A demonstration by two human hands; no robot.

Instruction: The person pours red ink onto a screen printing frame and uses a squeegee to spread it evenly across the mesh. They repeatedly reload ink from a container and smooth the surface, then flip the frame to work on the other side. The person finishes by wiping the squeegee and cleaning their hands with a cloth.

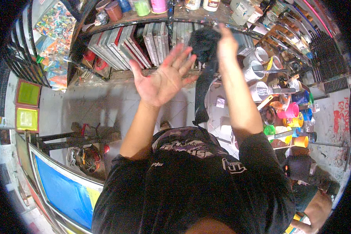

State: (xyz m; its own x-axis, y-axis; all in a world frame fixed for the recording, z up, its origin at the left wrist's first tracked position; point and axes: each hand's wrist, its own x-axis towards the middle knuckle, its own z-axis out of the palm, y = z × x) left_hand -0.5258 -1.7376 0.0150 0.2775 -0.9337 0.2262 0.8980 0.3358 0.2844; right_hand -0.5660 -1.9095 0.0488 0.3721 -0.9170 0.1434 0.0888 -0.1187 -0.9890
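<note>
My left hand (pixel 162 82) is raised with its palm up and its fingers spread, and nothing lies in it. Farther forward and to the right, my right hand (pixel 227 45) is closed at the edge of a dark bundle of black cloth (pixel 205 45). A long black strip of the cloth hangs from the bundle toward my shirt front. The right fingertips are blurred and partly hidden. Behind both hands, framed flat screens (pixel 156 45) stand upright in a row on a low shelf.
Paint cups and tubs (pixel 288 111) crowd the bench at right. Jars (pixel 142 7) line the shelf top. A blue-faced framed screen (pixel 62 179) leans at lower left. At lower right, another person's hand (pixel 304 225) holds a yellow-and-green container.
</note>
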